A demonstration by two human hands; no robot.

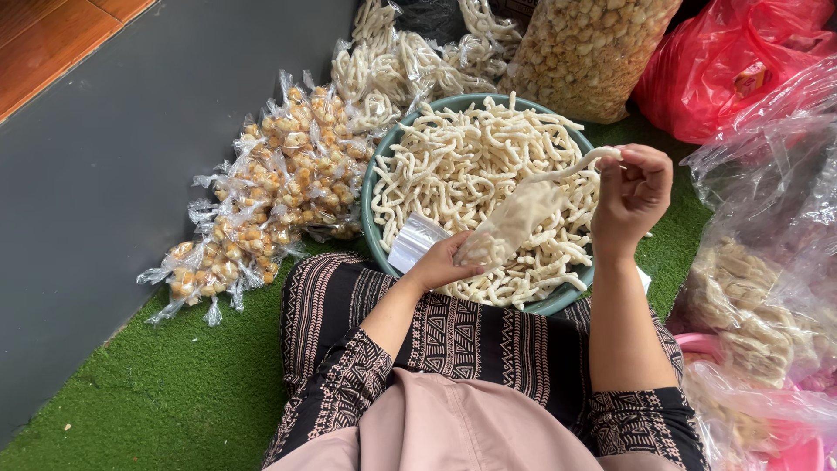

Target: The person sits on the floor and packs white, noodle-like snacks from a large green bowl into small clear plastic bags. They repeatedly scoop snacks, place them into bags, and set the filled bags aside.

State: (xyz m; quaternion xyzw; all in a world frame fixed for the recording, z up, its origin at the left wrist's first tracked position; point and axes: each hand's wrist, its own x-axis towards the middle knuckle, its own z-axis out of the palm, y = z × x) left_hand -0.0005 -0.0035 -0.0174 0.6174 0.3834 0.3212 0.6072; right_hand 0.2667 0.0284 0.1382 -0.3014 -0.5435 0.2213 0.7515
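Seated on green turf, teal basin (377,228) of pale curled crackers (471,157) just ahead of the knees. Left hand (440,262) cupped under a small clear bag (514,218) of crackers, fingers pressed around its base, over the basin's near rim. Right hand (635,194) pinching the bag's twisted neck (580,164), raised above the basin's right side. Best kept taut while twisting, bottom supported. Tied packets of golden snacks (261,209) heaped left of the basin; empty clear bags (417,240) on its near edge.
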